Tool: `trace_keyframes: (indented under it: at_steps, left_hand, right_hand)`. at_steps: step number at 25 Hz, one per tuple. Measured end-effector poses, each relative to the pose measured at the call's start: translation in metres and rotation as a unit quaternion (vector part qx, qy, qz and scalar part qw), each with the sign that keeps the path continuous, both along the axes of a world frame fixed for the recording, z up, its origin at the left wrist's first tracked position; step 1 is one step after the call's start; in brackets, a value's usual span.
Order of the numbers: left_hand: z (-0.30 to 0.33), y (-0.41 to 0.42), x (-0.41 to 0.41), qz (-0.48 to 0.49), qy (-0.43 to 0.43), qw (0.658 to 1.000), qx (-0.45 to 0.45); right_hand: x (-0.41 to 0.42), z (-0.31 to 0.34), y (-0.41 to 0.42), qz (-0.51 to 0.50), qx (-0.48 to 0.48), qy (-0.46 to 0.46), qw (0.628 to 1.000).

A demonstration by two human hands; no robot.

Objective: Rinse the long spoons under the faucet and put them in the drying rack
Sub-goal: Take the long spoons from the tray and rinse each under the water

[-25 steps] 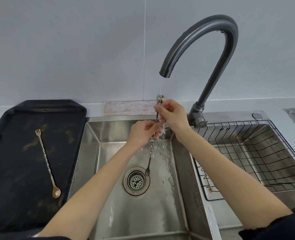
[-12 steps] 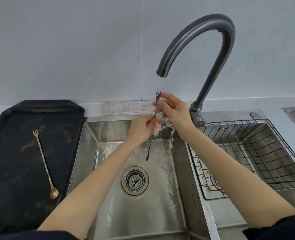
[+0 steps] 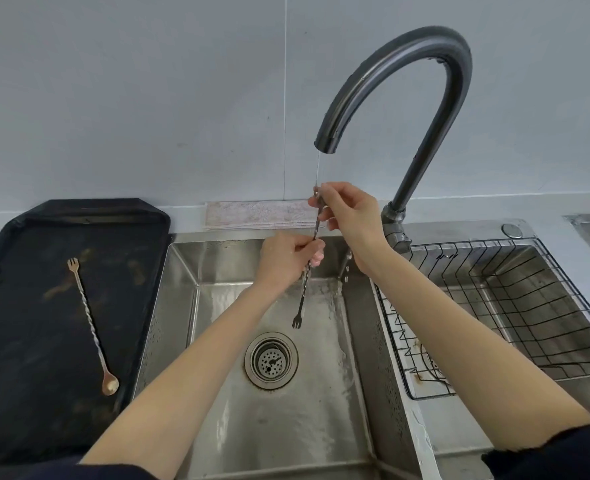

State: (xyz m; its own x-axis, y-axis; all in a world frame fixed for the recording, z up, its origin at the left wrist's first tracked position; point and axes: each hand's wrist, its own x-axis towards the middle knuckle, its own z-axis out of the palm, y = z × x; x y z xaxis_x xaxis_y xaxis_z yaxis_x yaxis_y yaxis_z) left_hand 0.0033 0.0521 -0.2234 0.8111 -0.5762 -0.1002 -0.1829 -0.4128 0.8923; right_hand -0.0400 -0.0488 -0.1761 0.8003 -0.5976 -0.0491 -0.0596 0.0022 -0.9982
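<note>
Two hands: both gripped one dark long spoon (image 3: 306, 282) under the faucet (image 3: 404, 98).
Right hand (image 3: 350, 216): fingers pinched the top end, right in the thin stream.
Left hand (image 3: 286, 259): fingers closed round the mid-shaft.
Axis: near upright, fork end hanging over the sink (image 3: 286, 427).
Drying rack (image 3: 515, 306): empty, on the right, so the right hand sat nearer.
Waiting: gold spoon (image 3: 92, 325) on the black tray (image 3: 27, 306).

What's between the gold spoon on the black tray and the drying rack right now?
In the head view, the sink basin separates the gold spoon from the drying rack; over it both hands hold the dark spoon.
</note>
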Motion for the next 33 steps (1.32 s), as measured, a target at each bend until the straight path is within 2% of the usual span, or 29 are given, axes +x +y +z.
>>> trace_keyframes:
  at_steps: [3, 8, 15, 18, 20, 28, 33]
  left_hand:
    - [0.003, -0.002, -0.004, -0.023, -0.027, 0.999, 0.023]
    - [0.008, -0.003, 0.002, -0.033, -0.047, 0.997, 0.043]
    - [0.001, -0.007, 0.006, -0.034, 0.018, 0.999, 0.002]
    - [-0.006, -0.004, 0.006, 0.003, 0.088, 0.994, -0.065]
    - [-0.012, -0.002, 0.007, 0.011, 0.099, 0.992, -0.074]
    - [-0.062, 0.015, 0.003, 0.018, 0.127, 0.991, -0.024]
    - [-0.087, 0.029, -0.006, 0.040, 0.198, 0.979, 0.007]
  right_hand:
    - [0.005, 0.002, 0.000, 0.000, -0.021, 0.020, 1.000]
    - [0.006, 0.004, 0.001, 0.044, 0.017, -0.002, 0.999]
    - [0.006, -0.004, -0.003, 0.050, -0.037, 0.014, 0.998]
    - [0.005, -0.019, -0.007, 0.070, -0.117, 0.051, 0.989]
    - [0.006, -0.024, -0.008, 0.066, -0.135, 0.059, 0.987]
    - [0.013, -0.030, -0.005, 0.047, -0.112, 0.067, 0.990]
    - [-0.002, -0.081, 0.008, 0.106, -0.121, 0.186, 0.969]
